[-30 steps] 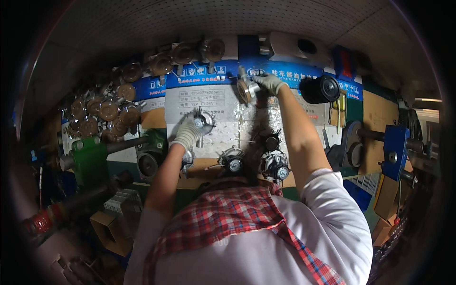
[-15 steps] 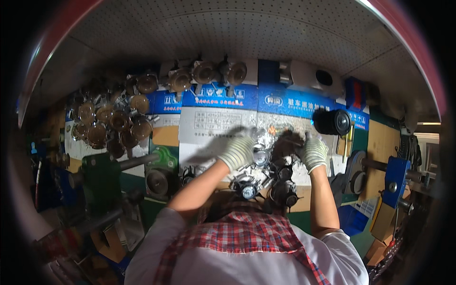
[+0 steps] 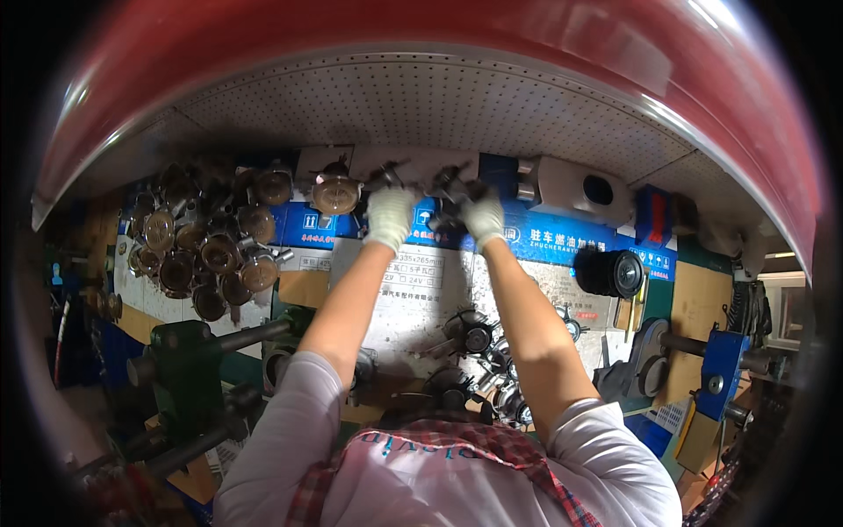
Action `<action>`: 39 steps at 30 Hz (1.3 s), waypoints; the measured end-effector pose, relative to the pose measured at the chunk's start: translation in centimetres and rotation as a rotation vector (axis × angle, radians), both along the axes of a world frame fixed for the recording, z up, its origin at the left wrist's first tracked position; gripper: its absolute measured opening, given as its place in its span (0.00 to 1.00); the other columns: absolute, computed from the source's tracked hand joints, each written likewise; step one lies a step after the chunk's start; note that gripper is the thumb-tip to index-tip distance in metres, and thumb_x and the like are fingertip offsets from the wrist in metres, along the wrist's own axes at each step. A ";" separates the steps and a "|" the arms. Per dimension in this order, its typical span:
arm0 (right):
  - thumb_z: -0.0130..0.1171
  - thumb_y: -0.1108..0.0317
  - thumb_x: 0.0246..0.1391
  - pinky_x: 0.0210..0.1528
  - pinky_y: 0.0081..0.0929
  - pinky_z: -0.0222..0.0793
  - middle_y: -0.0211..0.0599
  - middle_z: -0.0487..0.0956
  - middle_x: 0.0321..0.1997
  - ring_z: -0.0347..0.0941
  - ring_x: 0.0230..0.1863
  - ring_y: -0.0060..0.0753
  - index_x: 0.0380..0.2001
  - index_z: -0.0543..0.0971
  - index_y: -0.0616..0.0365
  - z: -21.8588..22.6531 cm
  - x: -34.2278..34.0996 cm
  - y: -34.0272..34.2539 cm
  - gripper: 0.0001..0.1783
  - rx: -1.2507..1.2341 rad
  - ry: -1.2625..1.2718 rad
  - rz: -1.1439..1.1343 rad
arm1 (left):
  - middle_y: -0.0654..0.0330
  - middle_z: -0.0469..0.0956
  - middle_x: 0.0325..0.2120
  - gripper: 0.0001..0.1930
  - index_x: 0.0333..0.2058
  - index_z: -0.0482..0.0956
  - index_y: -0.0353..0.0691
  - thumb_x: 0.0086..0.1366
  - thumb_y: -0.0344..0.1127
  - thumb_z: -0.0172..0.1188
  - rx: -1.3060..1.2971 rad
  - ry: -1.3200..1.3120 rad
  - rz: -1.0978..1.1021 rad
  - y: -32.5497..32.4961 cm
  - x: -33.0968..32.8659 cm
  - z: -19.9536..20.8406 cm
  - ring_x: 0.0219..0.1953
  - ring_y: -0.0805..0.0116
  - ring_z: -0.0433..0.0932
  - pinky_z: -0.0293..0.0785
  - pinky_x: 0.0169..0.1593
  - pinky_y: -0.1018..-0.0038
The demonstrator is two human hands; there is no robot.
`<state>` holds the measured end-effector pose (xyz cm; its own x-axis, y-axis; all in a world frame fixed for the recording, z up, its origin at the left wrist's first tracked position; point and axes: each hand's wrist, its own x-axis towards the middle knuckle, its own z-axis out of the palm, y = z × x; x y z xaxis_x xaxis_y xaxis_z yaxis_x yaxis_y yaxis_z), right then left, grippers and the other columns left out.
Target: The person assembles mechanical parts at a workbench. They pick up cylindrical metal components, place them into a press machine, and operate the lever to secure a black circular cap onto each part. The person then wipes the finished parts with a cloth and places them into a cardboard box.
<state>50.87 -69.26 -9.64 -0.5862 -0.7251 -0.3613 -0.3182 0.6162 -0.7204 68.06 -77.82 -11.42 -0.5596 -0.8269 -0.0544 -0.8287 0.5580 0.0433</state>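
Both my arms reach forward to the back of the bench, in white work gloves. My left hand is closed around the near side of a round metal housing, which is partly hidden by the glove. Close by on the right, my right hand grips another dark metal housing, blurred by motion. Left of my left hand, a similar housing with a brownish round face stands on the back row. Below my arms, several small dark and silver metal parts lie on the printed cardboard.
Many round-faced housings are piled at the left. A black cylinder lies at the right, near a grey casing with a dark oval opening. A green clamp fixture and a blue one flank the bench front.
My hands have moved from the small parts in the middle to the housings at the back, with the arms now stretched out. The view has shifted, and a red edge fills the top.
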 end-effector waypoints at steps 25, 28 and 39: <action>0.53 0.70 0.61 0.46 0.29 0.70 0.43 0.80 0.40 0.76 0.41 0.34 0.48 0.76 0.58 7.4 -1.6 39.5 0.13 -0.072 0.133 -0.068 | 0.54 0.73 0.54 0.29 0.54 0.73 0.46 0.61 0.58 0.52 0.152 -0.198 0.157 -4.9 7.7 5.6 0.52 0.54 0.75 0.73 0.53 0.65; 0.51 0.72 0.62 0.45 0.24 0.70 0.33 0.78 0.40 0.73 0.39 0.24 0.50 0.74 0.62 6.9 -0.7 41.6 0.14 -0.020 0.152 -0.030 | 0.54 0.78 0.45 0.23 0.44 0.79 0.42 0.62 0.55 0.55 0.015 -0.110 0.104 -0.3 6.8 5.1 0.43 0.55 0.79 0.75 0.48 0.65; 0.53 0.67 0.60 0.43 0.32 0.70 0.48 0.79 0.38 0.76 0.37 0.41 0.46 0.76 0.58 4.4 3.6 40.3 0.13 -0.018 0.248 0.163 | 0.44 0.63 0.58 0.38 0.66 0.50 0.41 0.59 0.33 0.56 0.460 0.056 -0.124 29.9 7.0 3.7 0.57 0.49 0.68 0.67 0.59 0.56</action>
